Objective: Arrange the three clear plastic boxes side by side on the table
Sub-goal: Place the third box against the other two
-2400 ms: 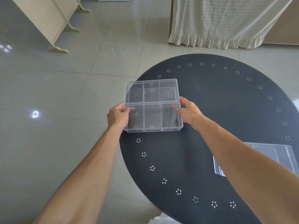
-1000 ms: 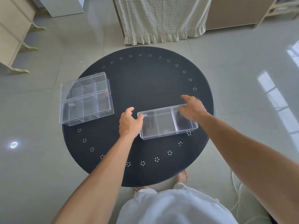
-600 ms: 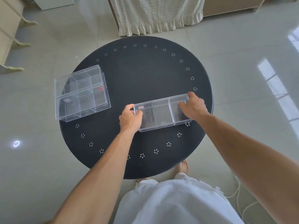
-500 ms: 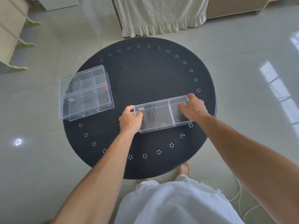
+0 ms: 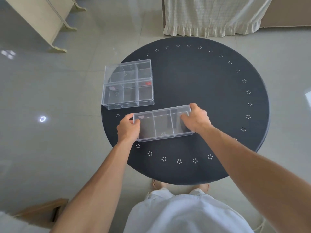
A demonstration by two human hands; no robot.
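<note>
Two clear plastic boxes lie touching side by side at the left edge of the round black table (image 5: pixel 210 91): the far box (image 5: pixel 128 69) and the near box (image 5: pixel 128 94), each split into compartments. A third clear box (image 5: pixel 162 123), long with three compartments, is in front of them, a small gap apart. My left hand (image 5: pixel 128 129) grips its left end and my right hand (image 5: pixel 196 119) grips its right end. Whether this box rests on the table or hangs just above it, I cannot tell.
The table stands on a grey tiled floor. A cream folding screen (image 5: pixel 42 19) is at the back left and a white ruffled cloth (image 5: pixel 213 15) hangs behind the table. A brown cardboard piece (image 5: pixel 42 211) lies at the lower left. My bare feet show under the table's near edge.
Both hands closed on the third box at the table's right and carried it left, close to the pair of boxes. The camera view shifted as well.
</note>
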